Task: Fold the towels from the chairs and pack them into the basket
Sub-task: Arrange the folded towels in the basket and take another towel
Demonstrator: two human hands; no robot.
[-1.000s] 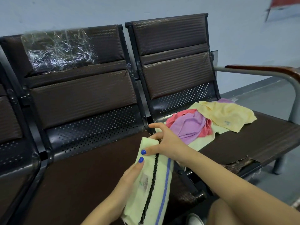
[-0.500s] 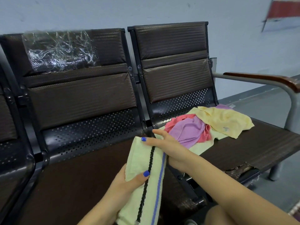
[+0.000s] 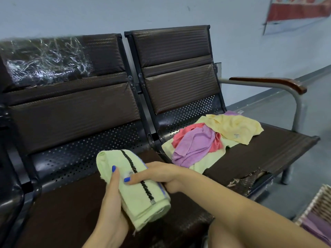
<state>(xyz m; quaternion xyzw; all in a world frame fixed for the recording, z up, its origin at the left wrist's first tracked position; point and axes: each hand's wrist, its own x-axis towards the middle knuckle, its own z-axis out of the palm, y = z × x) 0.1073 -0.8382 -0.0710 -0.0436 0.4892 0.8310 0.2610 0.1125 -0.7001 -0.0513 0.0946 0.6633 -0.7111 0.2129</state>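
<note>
Towel (image 3: 136, 190) sits folded, pinched between left hand (image 3: 111, 208) and right hand (image 3: 157, 174). Loosening either grip could let it unfold before reaching the basket (image 3: 317, 210).

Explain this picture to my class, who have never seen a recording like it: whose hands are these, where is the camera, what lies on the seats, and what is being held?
No machine here: a person wears a wide-angle camera on the head, looking forward and down at their own bare hands. The left hand and right hand both hold a folded pale green towel with a black braided stripe, above a brown chair seat. On the next seat lies an unfolded heap: a yellow towel, a purple towel, a pink towel and another pale green one underneath. At the lower right edge is a woven basket with purple cloth inside.
</note>
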